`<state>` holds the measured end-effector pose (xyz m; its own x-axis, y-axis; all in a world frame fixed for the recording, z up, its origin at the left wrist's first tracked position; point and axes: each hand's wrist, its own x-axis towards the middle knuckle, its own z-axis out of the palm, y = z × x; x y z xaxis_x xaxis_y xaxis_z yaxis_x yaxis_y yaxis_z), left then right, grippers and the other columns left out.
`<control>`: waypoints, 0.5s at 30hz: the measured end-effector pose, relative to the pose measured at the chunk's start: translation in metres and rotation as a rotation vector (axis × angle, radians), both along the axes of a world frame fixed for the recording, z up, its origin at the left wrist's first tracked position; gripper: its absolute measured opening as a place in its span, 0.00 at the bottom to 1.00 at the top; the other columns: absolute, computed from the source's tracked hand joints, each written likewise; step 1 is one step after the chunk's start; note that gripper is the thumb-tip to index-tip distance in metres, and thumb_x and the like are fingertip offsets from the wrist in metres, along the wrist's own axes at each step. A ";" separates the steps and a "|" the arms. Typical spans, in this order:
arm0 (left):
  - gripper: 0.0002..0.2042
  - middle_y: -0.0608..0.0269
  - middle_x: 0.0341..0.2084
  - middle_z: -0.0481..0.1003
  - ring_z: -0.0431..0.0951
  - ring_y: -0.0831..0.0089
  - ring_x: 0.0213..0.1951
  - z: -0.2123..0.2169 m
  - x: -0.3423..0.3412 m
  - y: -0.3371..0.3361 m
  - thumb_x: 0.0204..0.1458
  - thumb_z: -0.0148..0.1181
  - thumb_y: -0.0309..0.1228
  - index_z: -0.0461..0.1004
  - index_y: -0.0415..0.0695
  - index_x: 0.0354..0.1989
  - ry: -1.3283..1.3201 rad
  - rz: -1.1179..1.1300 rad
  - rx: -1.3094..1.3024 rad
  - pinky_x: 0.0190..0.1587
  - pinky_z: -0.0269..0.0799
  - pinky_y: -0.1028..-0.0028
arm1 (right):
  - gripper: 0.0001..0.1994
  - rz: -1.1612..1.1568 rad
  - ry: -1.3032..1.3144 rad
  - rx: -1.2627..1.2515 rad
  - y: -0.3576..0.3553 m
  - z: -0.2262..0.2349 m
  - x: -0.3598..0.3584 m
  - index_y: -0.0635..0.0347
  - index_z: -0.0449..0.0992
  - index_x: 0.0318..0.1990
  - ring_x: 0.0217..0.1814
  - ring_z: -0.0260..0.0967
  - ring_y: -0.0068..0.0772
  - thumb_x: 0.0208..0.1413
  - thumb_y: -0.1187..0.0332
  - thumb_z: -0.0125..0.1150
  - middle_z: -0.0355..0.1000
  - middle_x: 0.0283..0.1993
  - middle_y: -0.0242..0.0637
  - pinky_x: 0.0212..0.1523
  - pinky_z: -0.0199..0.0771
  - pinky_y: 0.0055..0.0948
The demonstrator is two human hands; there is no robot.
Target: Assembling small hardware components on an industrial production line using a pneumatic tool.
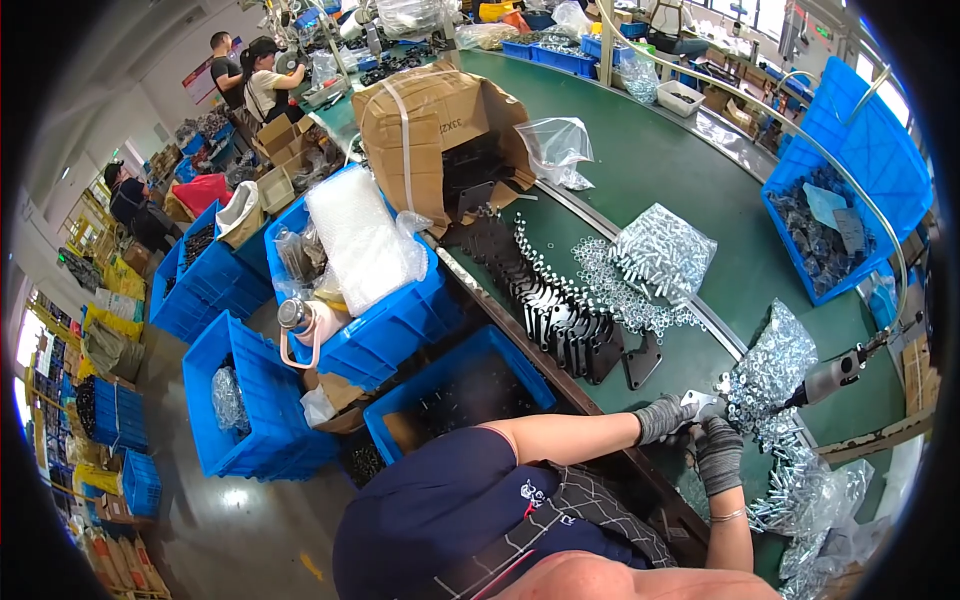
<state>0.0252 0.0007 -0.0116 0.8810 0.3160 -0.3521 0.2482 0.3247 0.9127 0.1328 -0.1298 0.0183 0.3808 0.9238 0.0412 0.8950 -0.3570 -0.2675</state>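
Note:
My left hand (664, 419), in a grey knit glove, is closed on a small shiny flat metal piece (705, 405) at the near edge of the green table. My right hand (719, 458), also gloved, is bent in against it with the fingers curled; what they grip is hidden. Just beyond the hands lies a heap of silvery nuts (748, 400) spilling from a clear bag. To the right of my right hand are loose silvery bolts (775, 500). A row of black metal brackets (560, 320) stands to the left, with one bracket (643, 362) lying apart.
A power driver (830, 378) hangs at the right. Washers (600, 270) and a bag of bolts (665, 250) lie farther back. An open carton (410, 140) stands at far left on the table. Blue crates (240, 400) crowd the left floor; another blue crate (830, 290) sits far right.

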 end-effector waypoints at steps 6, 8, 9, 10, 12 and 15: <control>0.19 0.63 0.11 0.71 0.66 0.74 0.09 0.007 0.000 0.003 0.57 0.45 0.46 0.73 0.42 0.28 0.065 -0.012 -0.023 0.10 0.58 0.73 | 0.09 0.175 -0.060 0.171 -0.001 0.011 -0.003 0.59 0.73 0.33 0.31 0.69 0.48 0.45 0.67 0.62 0.70 0.31 0.45 0.31 0.68 0.43; 0.16 0.63 0.13 0.73 0.67 0.75 0.09 0.009 -0.001 0.004 0.57 0.46 0.45 0.73 0.46 0.34 0.068 -0.042 -0.014 0.09 0.58 0.74 | 0.11 0.275 -0.123 0.187 0.000 0.019 -0.004 0.58 0.73 0.35 0.31 0.70 0.48 0.43 0.67 0.62 0.70 0.32 0.44 0.31 0.69 0.42; 0.15 0.64 0.16 0.74 0.67 0.75 0.09 0.010 -0.001 0.004 0.57 0.46 0.45 0.73 0.49 0.40 0.054 -0.058 -0.032 0.09 0.58 0.75 | 0.11 0.335 -0.176 0.189 0.000 0.022 -0.004 0.58 0.72 0.35 0.31 0.70 0.47 0.42 0.68 0.62 0.70 0.33 0.44 0.30 0.69 0.42; 0.15 0.64 0.18 0.75 0.68 0.76 0.10 0.010 -0.002 0.004 0.57 0.46 0.44 0.73 0.53 0.46 0.043 -0.066 -0.048 0.08 0.58 0.76 | 0.12 0.386 -0.223 0.172 0.000 0.024 -0.004 0.58 0.72 0.35 0.31 0.70 0.47 0.41 0.69 0.63 0.70 0.33 0.44 0.30 0.69 0.41; 0.16 0.63 0.13 0.73 0.67 0.74 0.09 0.010 -0.003 0.003 0.57 0.46 0.46 0.73 0.46 0.32 0.023 -0.022 -0.090 0.10 0.58 0.75 | 0.13 0.375 -0.207 0.098 0.000 0.026 -0.003 0.57 0.72 0.36 0.31 0.69 0.46 0.39 0.69 0.64 0.70 0.34 0.43 0.30 0.69 0.40; 0.20 0.62 0.11 0.71 0.67 0.74 0.09 0.010 -0.003 0.002 0.57 0.46 0.47 0.73 0.43 0.24 0.019 -0.009 -0.071 0.11 0.59 0.74 | 0.15 0.371 -0.168 0.119 -0.001 0.022 -0.001 0.57 0.71 0.35 0.30 0.69 0.46 0.37 0.68 0.65 0.70 0.34 0.42 0.30 0.70 0.40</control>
<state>0.0221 0.0028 -0.0019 0.8765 0.2817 -0.3903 0.2688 0.3862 0.8824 0.1315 -0.1312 0.0403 0.0022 0.9821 0.1886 0.9917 0.0220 -0.1264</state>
